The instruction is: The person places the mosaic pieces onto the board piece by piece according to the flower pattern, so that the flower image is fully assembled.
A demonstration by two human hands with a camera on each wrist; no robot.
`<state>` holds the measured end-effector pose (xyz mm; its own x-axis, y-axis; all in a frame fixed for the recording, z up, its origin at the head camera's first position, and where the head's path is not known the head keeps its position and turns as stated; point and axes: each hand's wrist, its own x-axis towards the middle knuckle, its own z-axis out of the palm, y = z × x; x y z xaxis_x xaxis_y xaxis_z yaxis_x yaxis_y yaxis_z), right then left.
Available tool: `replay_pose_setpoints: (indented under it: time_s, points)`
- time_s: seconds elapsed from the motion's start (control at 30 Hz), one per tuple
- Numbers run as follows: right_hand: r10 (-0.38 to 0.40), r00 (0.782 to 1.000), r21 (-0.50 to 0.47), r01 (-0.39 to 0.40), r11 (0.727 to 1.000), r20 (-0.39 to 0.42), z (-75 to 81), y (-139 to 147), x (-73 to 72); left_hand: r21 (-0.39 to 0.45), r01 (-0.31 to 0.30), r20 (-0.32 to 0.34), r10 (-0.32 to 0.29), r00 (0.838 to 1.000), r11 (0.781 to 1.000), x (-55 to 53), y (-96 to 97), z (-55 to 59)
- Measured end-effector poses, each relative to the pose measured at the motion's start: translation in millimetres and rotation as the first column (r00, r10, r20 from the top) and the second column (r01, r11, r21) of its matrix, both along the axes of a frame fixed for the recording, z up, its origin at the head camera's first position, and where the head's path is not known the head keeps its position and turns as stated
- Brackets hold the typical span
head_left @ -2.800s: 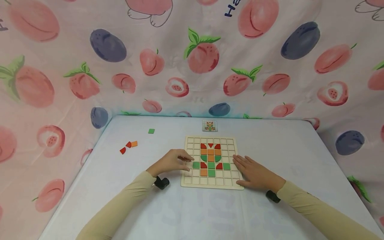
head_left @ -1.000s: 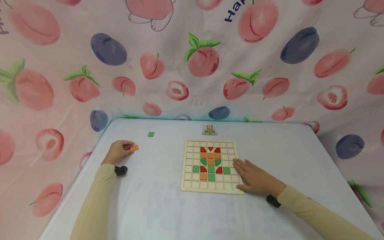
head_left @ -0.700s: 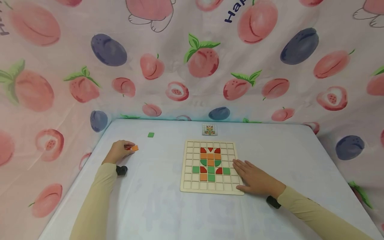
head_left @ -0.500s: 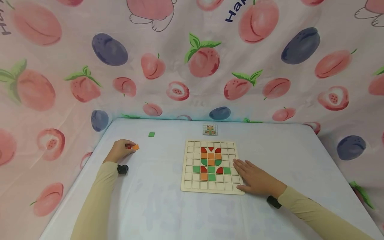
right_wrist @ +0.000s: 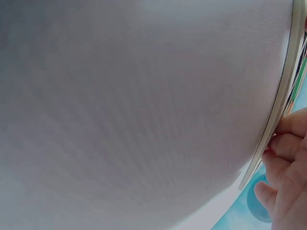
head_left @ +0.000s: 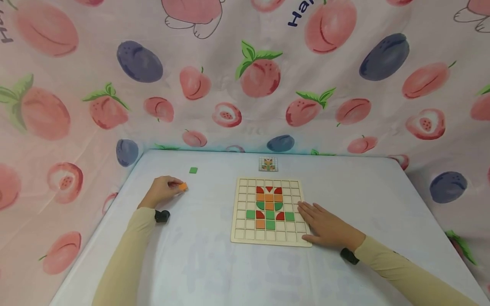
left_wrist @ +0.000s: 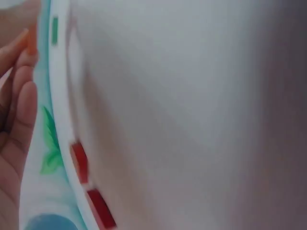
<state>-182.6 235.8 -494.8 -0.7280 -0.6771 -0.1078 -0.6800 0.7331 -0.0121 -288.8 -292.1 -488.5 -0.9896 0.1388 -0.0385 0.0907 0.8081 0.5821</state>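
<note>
My left hand [head_left: 162,190] pinches an orange square tile [head_left: 183,187] between thumb and fingers, left of the board; the left wrist view shows the tile [left_wrist: 32,40] edge-on at the fingertips. Two red tiles [left_wrist: 80,163] lie on the table in that view, hidden behind the hand in the head view. A pale gridded mosaic board [head_left: 239,234] holds red, orange and green tiles laid as a flower-like pattern. With fingers extended, my right hand [head_left: 331,227] rests on the board's right edge; the right wrist view has its fingertips at the board's side [right_wrist: 283,88].
One green square tile [head_left: 193,170] lies toward the back left of the white-covered table [head_left: 214,272]. Behind the board is a small pattern card [head_left: 268,164] with a similar flower. A fruit-printed cloth [head_left: 245,140] rises along the table's back and left side.
My left hand left the board's left side, reached the loose tiles, took hold of the orange one and now moves it rightward. The right hand has stayed on the board's edge.
</note>
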Motion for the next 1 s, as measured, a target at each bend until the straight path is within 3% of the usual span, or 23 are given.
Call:
replay_pose_setpoints:
  time_s: [0.2,0.37,0.6,0.83,1.0]
  points:
    - [-0.006,1.0,0.005,0.006,1.0,0.003,0.8,0,1.1,0.116,0.03,-0.048,-0.024,0.999,0.993,7.0,27.1,10.3]
    - [-0.004,1.0,-0.002,0.004,1.0,0.003,0.7,0,1.0,0.163,0.107,-0.131,-0.086,0.988,0.981,11.4,52.8,17.6]
    - [0.006,1.0,-0.001,-0.006,1.0,-0.015,3.7,-1,1.4,0.188,0.237,-0.271,-0.182,0.945,0.953,15.0,91.6,21.3]
    - [0.004,1.0,0.006,-0.004,1.0,-0.019,2.7,-1,1.2,0.198,0.333,-0.3,-0.266,0.916,0.922,25.9,131.7,25.7]
    - [0.007,1.0,0.005,-0.007,1.0,-0.02,1.3,0,0.7,0.222,0.402,-0.293,-0.333,0.896,0.888,36.0,161.1,24.0]
